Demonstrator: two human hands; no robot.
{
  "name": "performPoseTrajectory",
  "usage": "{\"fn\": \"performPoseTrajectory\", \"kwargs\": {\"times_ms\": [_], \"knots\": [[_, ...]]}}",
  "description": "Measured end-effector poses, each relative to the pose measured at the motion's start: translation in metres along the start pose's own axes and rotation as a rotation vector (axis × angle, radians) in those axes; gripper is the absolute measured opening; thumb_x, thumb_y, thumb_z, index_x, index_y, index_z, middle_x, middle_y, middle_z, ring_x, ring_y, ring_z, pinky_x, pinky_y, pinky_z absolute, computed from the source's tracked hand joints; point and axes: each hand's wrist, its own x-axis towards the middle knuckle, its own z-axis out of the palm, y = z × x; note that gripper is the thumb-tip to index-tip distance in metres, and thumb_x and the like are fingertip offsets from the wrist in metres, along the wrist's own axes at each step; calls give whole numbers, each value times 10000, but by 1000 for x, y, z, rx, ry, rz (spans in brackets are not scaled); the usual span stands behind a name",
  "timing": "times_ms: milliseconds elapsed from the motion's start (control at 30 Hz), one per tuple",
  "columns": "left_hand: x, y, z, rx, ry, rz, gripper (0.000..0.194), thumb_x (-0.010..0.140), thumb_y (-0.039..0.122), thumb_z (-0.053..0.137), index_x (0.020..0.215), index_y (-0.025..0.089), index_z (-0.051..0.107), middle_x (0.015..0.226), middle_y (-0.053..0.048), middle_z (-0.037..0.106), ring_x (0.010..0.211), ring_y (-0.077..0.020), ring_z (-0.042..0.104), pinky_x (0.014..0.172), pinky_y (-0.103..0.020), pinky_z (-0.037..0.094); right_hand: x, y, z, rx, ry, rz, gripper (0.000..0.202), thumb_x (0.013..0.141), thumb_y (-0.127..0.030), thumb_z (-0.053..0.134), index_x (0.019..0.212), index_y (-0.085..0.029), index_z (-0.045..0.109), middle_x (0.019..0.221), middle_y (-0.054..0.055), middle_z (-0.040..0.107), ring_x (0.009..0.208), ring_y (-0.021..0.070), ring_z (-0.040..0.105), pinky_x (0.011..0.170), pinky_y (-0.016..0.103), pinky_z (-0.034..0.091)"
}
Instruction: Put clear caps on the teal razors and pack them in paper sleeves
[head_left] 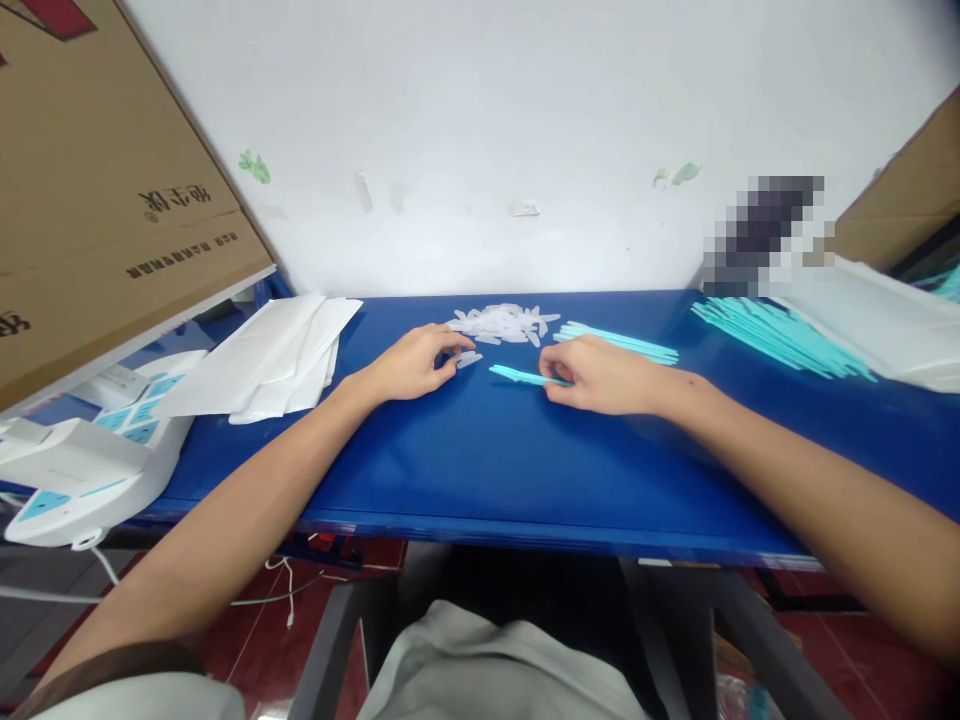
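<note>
My left hand (420,362) rests on the blue table, thumb and forefinger apart, with nothing between them. Right beside its fingertips lie a few small translucent pieces (469,358). Behind them is a pile of similar translucent pieces (504,322). My right hand (589,374) pinches a thin turquoise stick (517,375) whose free end points left; whether it is one or more sticks I cannot tell. Just behind the right hand lies a small bunch of turquoise sticks (626,343). A larger bunch of turquoise sticks (784,337) lies farther right.
White paper-like sheets (281,350) lie at the left of the blue table (465,470). Beyond them are a white power strip (161,450) and a large cardboard box (97,180). A clear plastic bag (885,325) sits at the right. A white wall (480,130) stands behind.
</note>
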Motion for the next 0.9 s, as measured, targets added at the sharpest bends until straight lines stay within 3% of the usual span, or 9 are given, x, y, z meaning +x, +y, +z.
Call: {"fn": "performPoseTrajectory", "kwargs": {"times_ms": [167,367,567,900], "knots": [[2,13,4,-39,7,10,379,1007,393,473,1235,199,705,1102,-93,728,1025,-261,640,934,-415,495,1,2,4,-90,64,-1,94,862,-295,550,851,-204,570,938,79,675,824,212,558,663,313,334],[5,12,10,-61,36,-35,358,1003,423,514,1137,202,762,1091,-100,738,1014,-260,664,942,-415,508,1,0,1,-209,47,121,116,887,-310,517,872,-216,585,880,78,686,786,223,580,618,315,304],[6,9,11,-184,73,-95,309,958,422,602,1083,202,779,1059,-83,772,927,-226,698,857,-361,547,2,1,1,-221,46,118,123,896,-315,504,875,-217,577,890,77,692,794,222,590,607,310,300],[5,5,15,-325,108,-182,311,899,418,675,1085,189,776,1033,-93,764,887,-221,699,842,-380,565,1,1,1,-211,46,126,122,891,-311,507,876,-217,583,889,80,695,788,221,588,596,314,293]]}}
